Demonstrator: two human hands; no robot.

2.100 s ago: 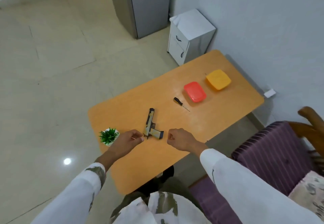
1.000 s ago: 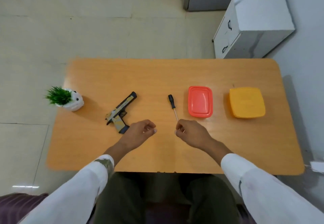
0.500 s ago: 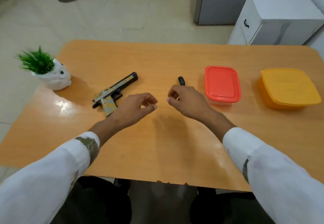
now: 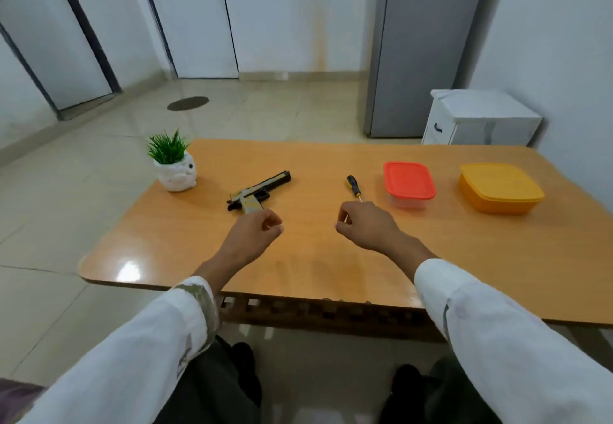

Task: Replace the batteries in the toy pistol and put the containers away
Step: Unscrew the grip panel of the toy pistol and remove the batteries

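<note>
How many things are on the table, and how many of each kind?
Lidded plastic containers: 2, red-lidded clear container and orange container
Tan-and-black toy pistol: 1
Black-and-yellow-handled screwdriver: 1
Small green plant in white pot: 1
Total: 5

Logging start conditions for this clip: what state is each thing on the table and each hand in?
toy pistol: lying on its side, untouched
screwdriver: lying flat, not held
red-lidded container: lid on
yellow container: lid on
potted plant: upright
left hand: loosely curled, empty, above the table
right hand: loosely curled, empty
</note>
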